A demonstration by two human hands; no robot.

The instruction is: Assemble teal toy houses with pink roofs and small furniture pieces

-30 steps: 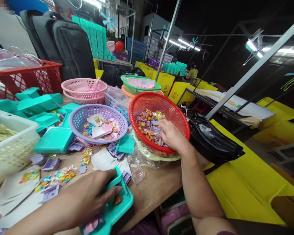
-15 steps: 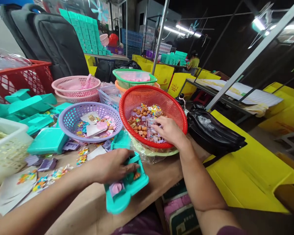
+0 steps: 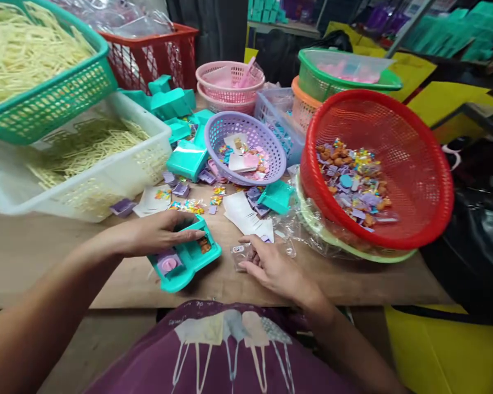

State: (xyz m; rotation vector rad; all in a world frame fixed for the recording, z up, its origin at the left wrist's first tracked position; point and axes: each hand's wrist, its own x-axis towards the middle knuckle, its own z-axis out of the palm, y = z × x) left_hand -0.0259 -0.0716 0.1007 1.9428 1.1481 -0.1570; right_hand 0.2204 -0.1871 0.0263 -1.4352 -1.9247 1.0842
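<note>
My left hand (image 3: 170, 232) is wrapped over a teal plastic toy case (image 3: 191, 265) above the table's front. A lilac piece with a pink round part (image 3: 169, 265) sits at the case's near end, and small brown pieces (image 3: 205, 244) lie in a compartment by my thumb. To its right, my right hand (image 3: 271, 268) pinches a small clear piece with a white label (image 3: 239, 250), just over the tabletop. The fingers cover part of that piece. Behind the right hand lies a fan of white paper cards (image 3: 246, 216).
A red basket (image 3: 443, 191) of small parts leans at the right on a pale green one. A purple basket (image 3: 207, 145) stands mid-table. Left are a white crate (image 3: 143, 158) and a teal basket (image 3: 94, 76) with pale sticks. Teal cases (image 3: 187, 161) and lilac bits (image 3: 123, 207) lie about.
My right hand has come out of the red basket with the small clear piece and is now near the toy case. The view has swung left and down. The left hand still holds the case.
</note>
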